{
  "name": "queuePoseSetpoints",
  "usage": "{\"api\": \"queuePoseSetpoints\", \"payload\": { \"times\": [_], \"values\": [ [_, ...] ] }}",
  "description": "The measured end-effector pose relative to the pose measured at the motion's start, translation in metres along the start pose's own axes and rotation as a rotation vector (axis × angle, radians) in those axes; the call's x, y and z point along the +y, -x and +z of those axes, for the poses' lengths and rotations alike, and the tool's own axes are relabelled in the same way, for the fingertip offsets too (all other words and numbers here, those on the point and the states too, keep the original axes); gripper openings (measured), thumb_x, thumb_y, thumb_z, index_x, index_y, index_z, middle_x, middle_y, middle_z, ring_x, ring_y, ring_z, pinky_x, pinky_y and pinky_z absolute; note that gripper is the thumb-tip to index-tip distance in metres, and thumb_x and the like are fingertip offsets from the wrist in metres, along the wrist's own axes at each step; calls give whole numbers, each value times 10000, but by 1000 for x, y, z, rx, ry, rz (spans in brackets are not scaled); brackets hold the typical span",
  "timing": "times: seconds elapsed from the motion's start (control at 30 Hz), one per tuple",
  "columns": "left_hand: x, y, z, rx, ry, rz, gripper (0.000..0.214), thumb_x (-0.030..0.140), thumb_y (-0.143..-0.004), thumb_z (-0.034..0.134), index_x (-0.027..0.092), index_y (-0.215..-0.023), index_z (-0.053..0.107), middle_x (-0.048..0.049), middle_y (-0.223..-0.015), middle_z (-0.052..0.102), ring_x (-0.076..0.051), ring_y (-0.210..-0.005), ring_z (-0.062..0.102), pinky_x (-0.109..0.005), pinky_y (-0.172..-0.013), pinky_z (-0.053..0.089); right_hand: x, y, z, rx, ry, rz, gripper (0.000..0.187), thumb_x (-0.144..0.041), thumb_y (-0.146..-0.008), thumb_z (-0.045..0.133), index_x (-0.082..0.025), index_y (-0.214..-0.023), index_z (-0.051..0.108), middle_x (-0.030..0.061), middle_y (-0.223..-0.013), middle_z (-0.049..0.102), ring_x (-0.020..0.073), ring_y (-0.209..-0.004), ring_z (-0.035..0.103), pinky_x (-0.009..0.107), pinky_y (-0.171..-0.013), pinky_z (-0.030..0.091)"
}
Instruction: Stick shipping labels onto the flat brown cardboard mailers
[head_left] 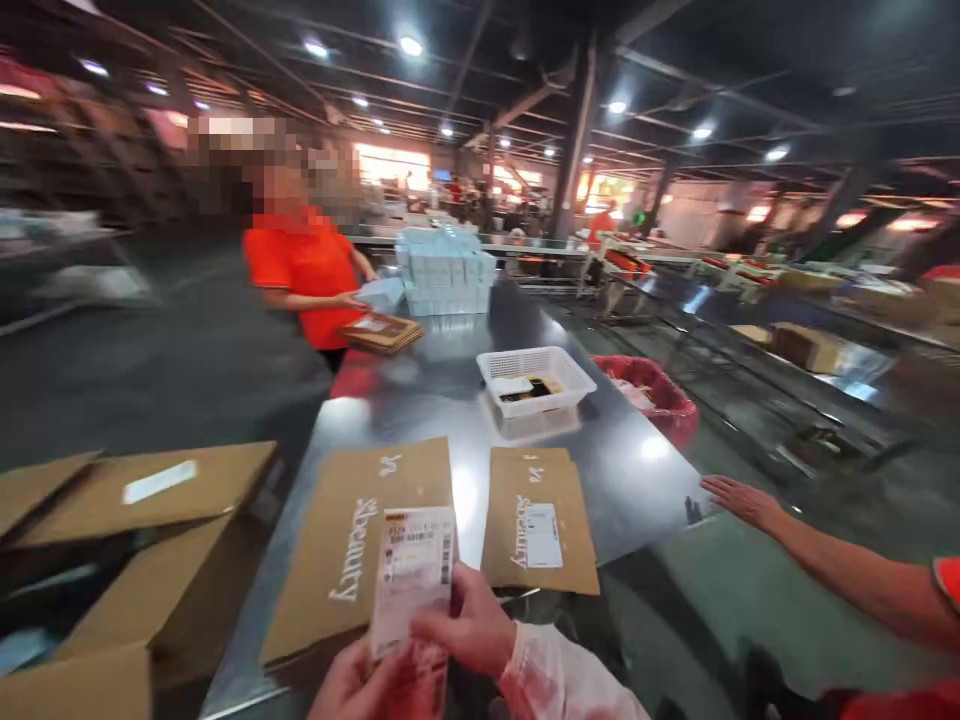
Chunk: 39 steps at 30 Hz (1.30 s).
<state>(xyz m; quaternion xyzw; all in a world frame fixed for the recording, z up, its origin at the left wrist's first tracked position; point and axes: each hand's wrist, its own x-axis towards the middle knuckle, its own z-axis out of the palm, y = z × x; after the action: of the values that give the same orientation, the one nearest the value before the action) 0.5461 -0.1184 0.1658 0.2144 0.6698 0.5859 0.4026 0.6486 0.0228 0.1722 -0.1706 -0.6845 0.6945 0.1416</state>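
Close in front of me I hold a printed shipping label (412,565) with a barcode, perhaps a stack of them. My left hand (356,685) is closed on its lower left edge, thumb on top. My right hand (476,625) pinches its right side from above, with a pale sleeve at the wrist. Behind the label lies a large brown cardboard mailer (330,560) with white "sbeauty" lettering, partly covered by it. To the right, a smaller cardboard mailer (502,520) with the same lettering carries a white label (544,535). Neither hand visibly touches the smaller mailer.
A white basket (536,400) stands on the metal table (442,375). Pale blue boxes (446,270) are stacked behind it. A co-worker in orange (311,265) handles one beside brown mailers (382,332). Another person's hand (742,500) reaches the right edge. An open carton (180,580) is left.
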Motion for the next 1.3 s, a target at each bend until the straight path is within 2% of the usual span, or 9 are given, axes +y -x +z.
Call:
{"api": "queuePoseSetpoints", "payload": {
  "times": [0.13,0.3,0.43,0.63,0.8,1.0,1.07,1.2,1.3],
  "values": [
    [12,-7,-3,288,199,77,585,623,-520,758,149,-861,722,-107,-845,752,-291,-800,678,-394,-749,550,2,-5,34,-35,34,53,490,-584,-705,649,-146,-920,688,78,-907,725,238,-847,662,373,-784,531],
    [6,-11,-9,256,246,125,448,521,-604,760,99,-748,727,-88,-710,721,-193,-655,624,-279,-635,475,-27,-50,11,-150,234,-1,385,-486,-674,693,-179,-907,713,77,-873,738,234,-797,682,363,-744,550],
    [-6,-15,1,446,324,135,409,512,-572,768,126,-664,669,-31,-645,663,-157,-626,570,-258,-623,439,-43,-70,9,-228,525,-78,251,-406,-747,621,-190,-786,742,62,-757,739,213,-692,676,337,-677,541],
    [-18,-28,11,660,339,178,500,597,-615,689,182,-492,438,57,-478,429,-92,-505,389,-226,-517,330,-29,-81,13,-290,577,2,285,-431,-725,645,-160,-751,729,51,-693,726,197,-652,665,272,-577,488],
    [-25,-37,7,617,304,264,416,536,-712,642,161,-571,529,23,-563,518,-114,-588,455,-233,-587,374,-24,-97,14,-341,602,22,322,-466,-697,683,-161,-790,730,41,-694,714,175,-627,628,259,-557,464],
    [-27,-46,4,768,358,198,477,511,-648,705,190,-490,391,71,-474,382,-83,-498,361,-220,-516,322,-26,-92,20,-160,691,-241,199,-410,-737,675,-228,-719,755,63,-842,683,197,-790,637,314,-720,493],
    [-27,-46,-1,626,413,177,388,471,-599,764,160,-585,533,45,-543,504,-97,-541,440,-222,-551,364,-20,-101,17,-124,651,-281,178,-395,-732,681,-233,-710,753,70,-895,666,209,-869,635,336,-796,501],
    [-43,-47,-12,134,544,24,495,469,-521,831,94,-815,694,-44,-687,657,-142,-608,553,-264,-622,438,-4,-158,11,-43,800,-273,111,-320,-713,703,-218,-715,746,86,-1043,628,215,-994,608,347,-913,474],
    [-73,-39,-12,34,681,-61,560,481,-465,859,92,-843,720,-83,-746,690,-192,-696,613,-317,-719,479,12,-208,12,54,998,-179,106,-285,-718,699,-192,-739,744,109,-1181,582,224,-1057,585,342,-949,453]
  ]
}}
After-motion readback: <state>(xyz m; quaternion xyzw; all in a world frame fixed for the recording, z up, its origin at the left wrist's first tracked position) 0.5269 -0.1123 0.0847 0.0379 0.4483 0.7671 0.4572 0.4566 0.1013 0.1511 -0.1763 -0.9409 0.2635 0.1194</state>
